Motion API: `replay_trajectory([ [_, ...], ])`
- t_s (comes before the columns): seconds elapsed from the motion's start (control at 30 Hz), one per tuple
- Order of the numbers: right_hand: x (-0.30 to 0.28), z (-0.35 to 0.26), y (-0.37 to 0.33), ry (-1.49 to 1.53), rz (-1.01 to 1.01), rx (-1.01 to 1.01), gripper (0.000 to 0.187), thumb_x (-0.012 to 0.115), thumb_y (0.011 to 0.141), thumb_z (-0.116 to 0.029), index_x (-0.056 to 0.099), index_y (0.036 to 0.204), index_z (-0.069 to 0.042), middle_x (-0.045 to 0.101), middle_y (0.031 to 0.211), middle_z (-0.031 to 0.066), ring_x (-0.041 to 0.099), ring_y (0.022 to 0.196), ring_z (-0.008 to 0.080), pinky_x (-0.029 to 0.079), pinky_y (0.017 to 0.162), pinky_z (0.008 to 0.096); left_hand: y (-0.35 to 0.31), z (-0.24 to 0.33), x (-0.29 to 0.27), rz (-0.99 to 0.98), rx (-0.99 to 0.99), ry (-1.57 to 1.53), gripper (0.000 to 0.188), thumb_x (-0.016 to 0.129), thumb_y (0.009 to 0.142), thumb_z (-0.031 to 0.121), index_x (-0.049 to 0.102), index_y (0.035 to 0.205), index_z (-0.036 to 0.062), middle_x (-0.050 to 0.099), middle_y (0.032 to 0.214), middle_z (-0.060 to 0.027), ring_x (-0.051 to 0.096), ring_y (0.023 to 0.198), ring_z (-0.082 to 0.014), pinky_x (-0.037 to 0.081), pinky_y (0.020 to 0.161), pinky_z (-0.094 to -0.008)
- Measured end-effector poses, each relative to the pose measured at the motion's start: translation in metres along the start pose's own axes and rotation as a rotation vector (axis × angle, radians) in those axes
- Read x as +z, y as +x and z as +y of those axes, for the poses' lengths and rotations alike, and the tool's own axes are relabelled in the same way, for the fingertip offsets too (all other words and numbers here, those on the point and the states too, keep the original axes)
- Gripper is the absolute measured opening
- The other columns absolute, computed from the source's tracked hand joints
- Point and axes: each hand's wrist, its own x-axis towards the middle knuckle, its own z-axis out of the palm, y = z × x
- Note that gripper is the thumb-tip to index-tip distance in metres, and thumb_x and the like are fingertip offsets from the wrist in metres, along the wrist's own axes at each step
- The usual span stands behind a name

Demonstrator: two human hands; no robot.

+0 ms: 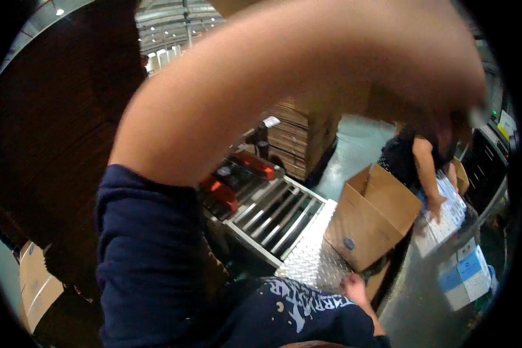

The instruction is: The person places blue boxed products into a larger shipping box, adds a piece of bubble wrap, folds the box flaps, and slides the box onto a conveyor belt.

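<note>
My left arm is raised and bent across the top of the view, its forearm very close and large. My left hand (461,81) is at the upper right end of that arm, blurred and partly cut off, so its fingers cannot be made out. Low in the middle, in front of my dark printed shirt, is my right hand (354,286), small in view. Its fingers look loosely bent and apart, with nothing visible in them. Just beyond it an open brown cardboard box (362,223) stands tilted beside a metal tread plate (310,264); contact with the hand cannot be told.
A roller conveyor (278,214) with orange-red parts (220,196) lies left of the box. Behind it are stacked flat cardboard sheets (293,136). At right a co-worker's hand (435,207) touches a white-and-blue package (446,217); another blue-and-white carton (468,272) is nearer. A dark stack (46,127) fills the left.
</note>
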Motion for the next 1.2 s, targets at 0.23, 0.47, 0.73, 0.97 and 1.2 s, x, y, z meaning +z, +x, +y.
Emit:
replay_trajectory([
  [0.23,-0.064,-0.158,0.038,0.812,-0.140,-0.664,0.039,0.046,0.090,-0.027,0.044,0.123,-0.006,0.050,0.116,0.0056,0.047,0.105,0.0169,0.039,0.088,0.0312,0.009,0.194,0.194,0.107,0.201,-0.955,0.024,0.059,0.066,0.037,0.058,0.065,0.0131,0.058,0.061,-0.0050,0.060,0.063,-0.0241,0.044,0.052,-0.0392],
  [0.47,-0.084,-0.091,0.015,0.453,-0.416,-0.546,0.053,0.052,0.085,-0.019,0.033,0.132,-0.003,0.042,0.129,0.0069,0.036,0.119,0.0144,0.028,0.101,0.0303,-0.037,0.254,0.271,-0.232,0.161,-1.291,0.056,0.065,0.061,0.047,0.059,0.104,0.0114,0.057,0.103,-0.0072,0.051,0.098,-0.0274,0.039,0.083,-0.0420],
  [0.73,-0.164,-0.176,0.000,-0.793,-0.208,-0.155,0.068,0.059,0.068,-0.011,0.035,0.132,-0.010,0.046,0.126,0.0137,0.050,0.108,0.0281,0.041,0.089,0.0378,-0.151,0.165,0.409,-0.169,-0.546,-0.915,0.027,0.056,0.081,0.030,0.062,0.095,0.0082,0.060,0.096,-0.0075,0.054,0.096,-0.0245,0.030,0.094,-0.0437],
  [0.97,-0.091,-0.138,0.059,-1.197,1.110,-0.411,0.044,0.055,0.064,-0.014,0.056,0.107,-0.018,0.052,0.116,0.0031,0.046,0.110,0.0212,0.029,0.091,0.0477,-0.097,0.146,0.455,-0.464,-0.431,-0.989,0.035,0.043,0.083,0.036,0.063,0.087,0.0071,0.062,0.088,-0.0138,0.059,0.087,-0.0304,0.044,0.076,-0.0424],
  [1.2,-0.069,-0.158,0.036,-1.005,0.915,-0.622,0.029,0.063,0.064,-0.042,0.051,0.059,-0.016,0.051,0.072,-0.0033,0.051,0.081,0.0180,0.028,0.084,0.0463,-0.124,0.100,0.502,-0.752,-0.370,-1.255,0.035,0.051,0.084,0.033,0.058,0.086,-0.0010,0.058,0.084,-0.0221,0.055,0.083,-0.0380,0.043,0.070,-0.0421],
])
